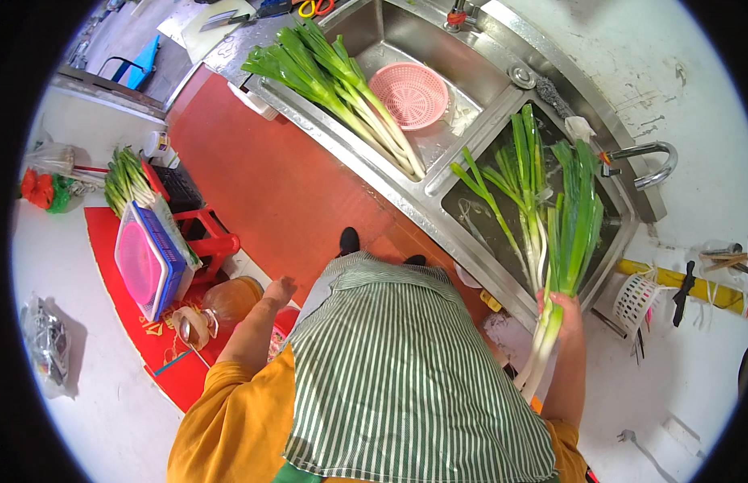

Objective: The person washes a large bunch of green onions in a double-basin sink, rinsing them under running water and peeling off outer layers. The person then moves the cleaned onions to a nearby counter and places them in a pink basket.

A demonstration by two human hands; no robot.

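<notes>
My right hand point(561, 311) grips several thick green onions point(574, 229) by their pale stems, over the front corner of the right sink basin point(452, 208). Their green leaves reach across that basin, and their white ends point down towards my apron point(422, 374). More green onions point(527, 187) stretch across the same basin, right beside the held ones. A large bundle of green onions point(350, 99) lies across the left basin point(458, 54), next to a pink plastic colander point(409, 95). My left hand point(280, 291) hangs near a glass jar point(232, 300) at my left; its fingers are not clearly visible.
A curved faucet point(655, 160) juts over the right basin. A knife point(220, 20) and scissors point(315, 7) lie at the far counter end. At left are a blue basket point(168, 256), a red stool point(214, 241) and more green onions point(127, 181). A white perforated holder point(635, 300) hangs at right.
</notes>
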